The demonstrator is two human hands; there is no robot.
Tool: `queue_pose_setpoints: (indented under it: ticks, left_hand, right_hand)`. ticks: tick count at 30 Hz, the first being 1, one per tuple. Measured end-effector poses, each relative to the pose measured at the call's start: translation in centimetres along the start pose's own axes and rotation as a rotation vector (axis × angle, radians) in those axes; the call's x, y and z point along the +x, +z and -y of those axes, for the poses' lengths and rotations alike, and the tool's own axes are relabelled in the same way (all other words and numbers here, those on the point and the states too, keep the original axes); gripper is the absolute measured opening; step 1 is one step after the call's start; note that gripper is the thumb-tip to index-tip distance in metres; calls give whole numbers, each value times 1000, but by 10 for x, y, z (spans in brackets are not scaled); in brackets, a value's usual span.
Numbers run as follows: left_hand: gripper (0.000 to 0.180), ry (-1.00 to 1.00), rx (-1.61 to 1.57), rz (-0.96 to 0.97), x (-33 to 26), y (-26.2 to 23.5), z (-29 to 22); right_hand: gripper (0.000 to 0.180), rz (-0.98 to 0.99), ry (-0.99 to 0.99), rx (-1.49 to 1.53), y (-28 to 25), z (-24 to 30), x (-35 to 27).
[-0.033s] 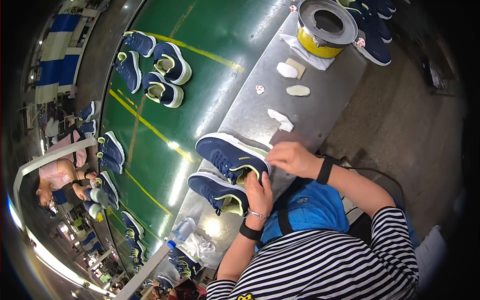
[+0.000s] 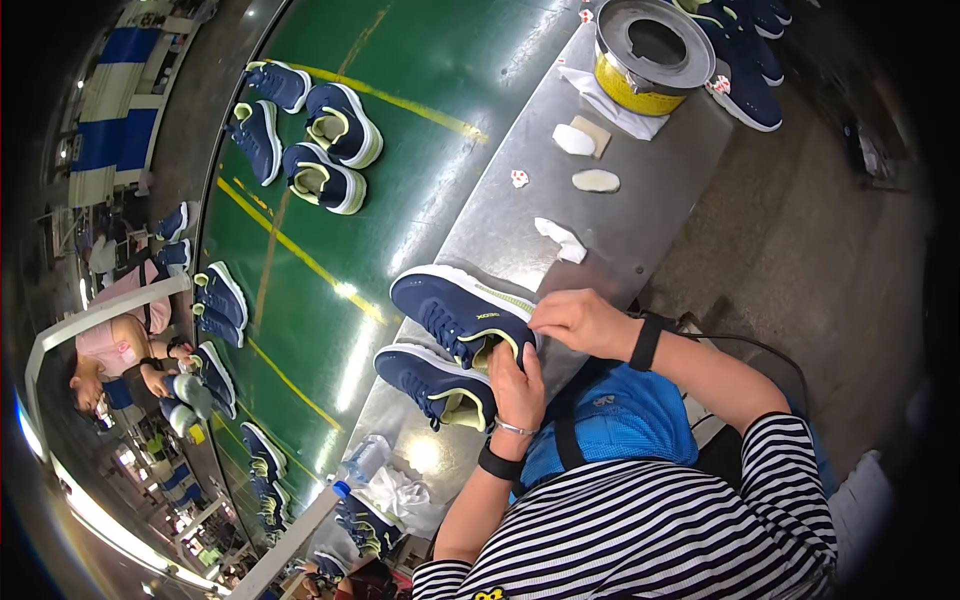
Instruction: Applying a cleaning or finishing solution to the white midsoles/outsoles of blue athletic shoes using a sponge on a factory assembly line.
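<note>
A navy sneaker (image 2: 455,312) with a white sole and lime lining lies tilted on the metal bench, sole edge facing away from me. My left hand (image 2: 517,392) grips its heel, fingers reaching into the collar. At the white sole near the heel, my right hand (image 2: 582,322) is closed, its thumb and fingers pinched together against the edge. Whatever is between those fingertips is hidden. A matching sneaker (image 2: 425,382) rests beside the first one, just nearer to me, untouched.
On the metal bench (image 2: 500,215) are a crumpled white cloth (image 2: 562,240), a white oval pad (image 2: 596,181) and a yellow can (image 2: 640,85). A clear plastic bottle (image 2: 368,458) stands near left. Several sneakers sit on the green belt (image 2: 320,260). A co-worker (image 2: 120,350) handles shoes across it.
My right hand has shifted very slightly along the sneaker's sole edge. The co-worker's shoes have moved a little. My left hand keeps its place.
</note>
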State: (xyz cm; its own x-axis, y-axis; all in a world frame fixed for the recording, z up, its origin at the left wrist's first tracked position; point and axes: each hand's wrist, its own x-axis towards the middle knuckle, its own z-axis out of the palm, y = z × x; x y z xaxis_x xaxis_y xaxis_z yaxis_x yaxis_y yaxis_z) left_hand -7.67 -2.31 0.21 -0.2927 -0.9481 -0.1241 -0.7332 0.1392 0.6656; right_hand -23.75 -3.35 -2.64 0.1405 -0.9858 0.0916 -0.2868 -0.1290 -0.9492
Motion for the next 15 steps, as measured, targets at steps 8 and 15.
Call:
queue_pose_setpoints:
  ticks: [8,15]
  left_hand:
    - [20,-1,-17,-21,-1,3,4]
    - [19,13,-3,-38,-1,7,5]
  right_hand:
    - [7,90,-49,-201,7,-2,7]
    - [4,58,-329,-537,7,-13,21]
